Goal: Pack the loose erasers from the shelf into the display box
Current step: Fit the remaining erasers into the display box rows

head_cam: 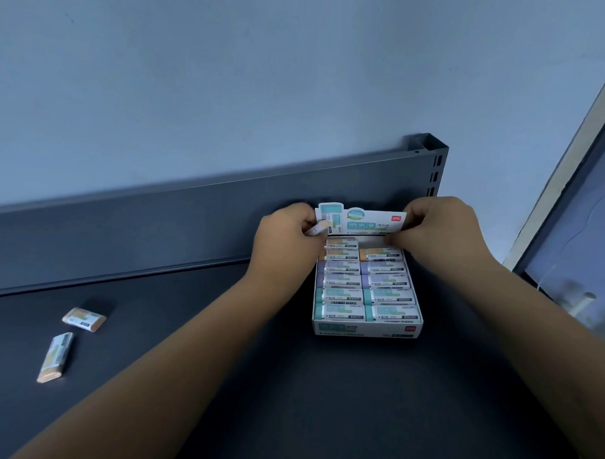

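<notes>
My left hand (287,230) pinches eraser (316,229) at display box (366,331) back-left corner, ready for rear slot; right hand (438,224) grips header card (362,222), I judge to hold it clear. Loose erasers (84,318) lie well left of box.

Display box (366,330) on shelf (300,401), near back panel (157,227); erasers (365,289) in 2 cols inside. Two loose erasers (84,318) far left.

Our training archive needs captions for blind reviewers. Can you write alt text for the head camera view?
A person's left hand holds an eraser at the back of a nearly full display box while the right hand grips its upright header card. Two loose erasers lie on the dark shelf to the left.
</notes>
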A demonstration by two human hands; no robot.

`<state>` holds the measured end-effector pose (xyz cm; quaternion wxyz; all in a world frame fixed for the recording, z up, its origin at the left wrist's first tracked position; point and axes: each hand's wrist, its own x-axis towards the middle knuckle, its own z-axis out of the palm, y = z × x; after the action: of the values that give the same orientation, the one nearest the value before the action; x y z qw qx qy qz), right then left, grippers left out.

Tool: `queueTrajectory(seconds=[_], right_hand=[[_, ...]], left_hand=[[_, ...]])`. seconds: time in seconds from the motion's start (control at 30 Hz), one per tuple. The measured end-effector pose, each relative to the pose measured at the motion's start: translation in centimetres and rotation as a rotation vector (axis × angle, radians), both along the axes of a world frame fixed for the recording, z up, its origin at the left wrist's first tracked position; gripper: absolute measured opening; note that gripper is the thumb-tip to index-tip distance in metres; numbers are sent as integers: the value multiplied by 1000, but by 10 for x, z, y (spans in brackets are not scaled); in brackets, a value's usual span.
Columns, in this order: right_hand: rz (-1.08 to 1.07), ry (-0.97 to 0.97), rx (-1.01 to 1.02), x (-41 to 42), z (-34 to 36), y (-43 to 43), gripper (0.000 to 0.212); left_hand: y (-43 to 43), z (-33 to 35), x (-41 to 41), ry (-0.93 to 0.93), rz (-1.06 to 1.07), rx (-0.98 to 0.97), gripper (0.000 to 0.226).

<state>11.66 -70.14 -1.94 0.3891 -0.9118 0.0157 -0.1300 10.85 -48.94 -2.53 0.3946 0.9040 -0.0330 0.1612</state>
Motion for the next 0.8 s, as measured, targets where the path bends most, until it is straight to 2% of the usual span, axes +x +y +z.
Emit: queueTrajectory(seconds=[0.2, 0.3, 0.4, 0.5, 0.6, 0.8], right_hand=[[46, 52, 84, 0, 6, -5, 10], [54, 41, 105, -2, 6, -6, 12], [55, 13, 111, -4, 3, -6, 12], [56, 1, 106, -5, 2, -6, 12], [58, -14, 103, -7, 3, -6, 16], [-39, -166, 67, -18, 8, -13, 19]], left_hand=[[-1, 14, -27, -34, 114, -9, 23], [-3, 22, -33, -59, 60, 54, 16], [-10, 27, -31, -135, -35, 217, 9], [-18, 23, -21, -243, -146, 361, 23], [-26, 15, -11, -283, -211, 492, 28], [-32, 11, -1, -383, -178, 497, 26]])
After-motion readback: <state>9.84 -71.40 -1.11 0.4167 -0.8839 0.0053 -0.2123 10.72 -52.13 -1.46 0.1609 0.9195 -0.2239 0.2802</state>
